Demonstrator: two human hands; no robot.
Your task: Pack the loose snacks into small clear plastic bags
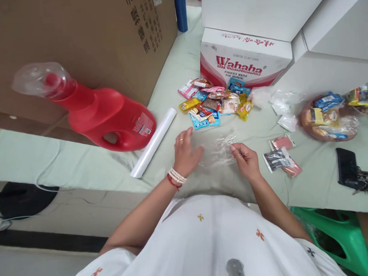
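A thin clear plastic bag (220, 151) lies on the pale green cloth right in front of me. My left hand (186, 152) rests flat at the bag's left edge, fingers stretched out; a ring and bead bracelets show on it. My right hand (245, 159) pinches the bag's right edge between closed fingers. Beyond the bag sits a pile of several small colourful snack packets (214, 102). A white roll (154, 141) lies to the left of my left hand.
A red detergent jug (105, 115) lies on its side at left against a big cardboard box (85, 36). A Wahaha carton (244, 60) stands behind the snacks. Right: loose packets (281, 158), a basket of snacks (328, 117), a black phone with keys (347, 168), a green stool (337, 233).
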